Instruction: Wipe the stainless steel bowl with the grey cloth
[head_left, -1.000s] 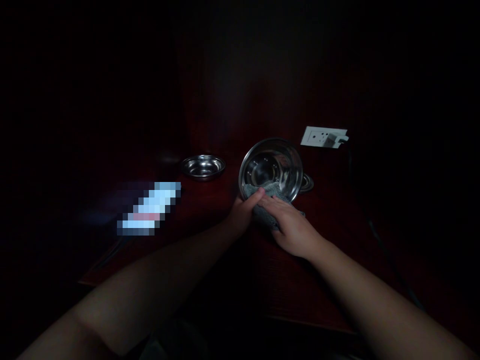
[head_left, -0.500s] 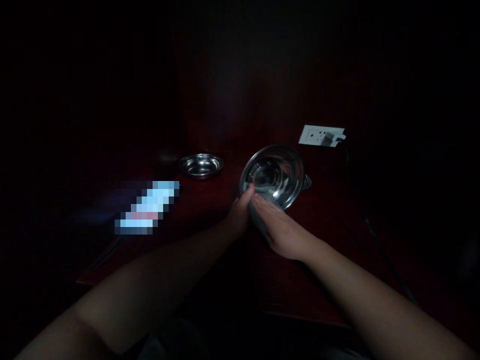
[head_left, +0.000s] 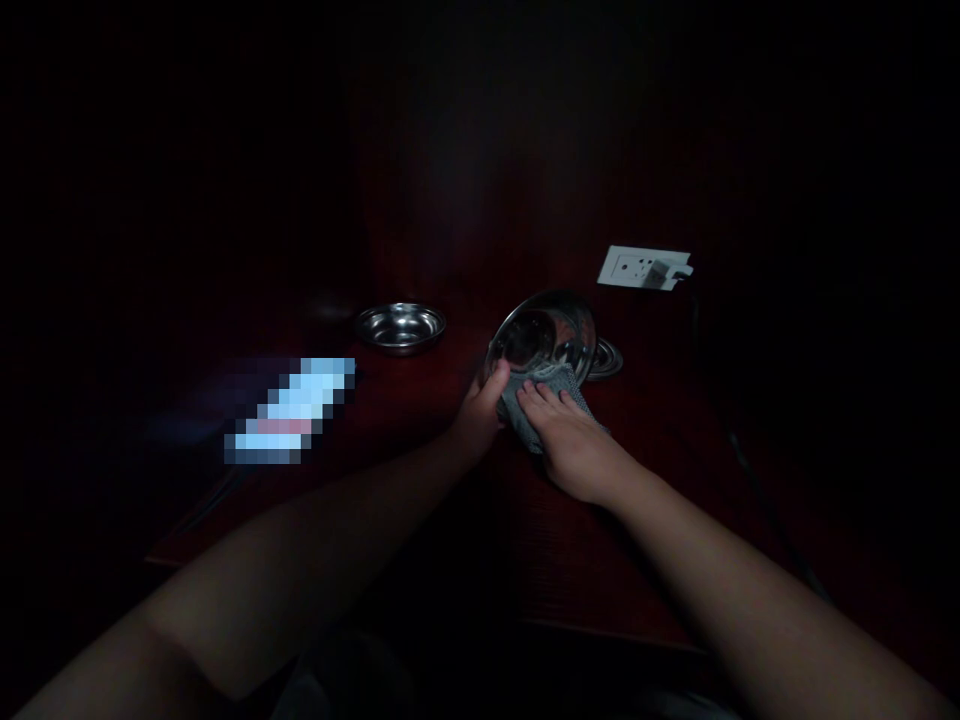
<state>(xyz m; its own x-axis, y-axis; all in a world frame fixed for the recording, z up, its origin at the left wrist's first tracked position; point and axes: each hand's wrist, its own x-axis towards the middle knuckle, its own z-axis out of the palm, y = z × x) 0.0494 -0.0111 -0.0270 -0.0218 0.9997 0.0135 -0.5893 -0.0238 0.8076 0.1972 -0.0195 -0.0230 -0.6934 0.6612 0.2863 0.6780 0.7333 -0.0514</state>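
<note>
A shiny metal bowl [head_left: 579,335] is tilted above the dark red table, its inside facing me. My left hand [head_left: 484,405] grips its left lower rim, the thumb on the inner side and the other fingers hidden behind. A grey cloth [head_left: 551,385] drapes over the bowl's near lower rim. My right hand [head_left: 574,435] presses this cloth against the bowl, its fingers laid over the fabric. Behind the bowl to the right, a smaller round metal piece [head_left: 606,360] lies partly hidden on the table.
A shallow metal dish [head_left: 401,328] stands at the back left of the table [head_left: 585,570]. Nearer on the left glows a blurred-out screen [head_left: 292,410]. A white socket plate [head_left: 643,268] with a plug is at the back right. A cable [head_left: 772,515] runs along the right.
The bowl has turned and tipped, so its opening looks narrower. My right hand has shifted over the cloth, fingers now more spread, and more of the round metal piece behind shows.
</note>
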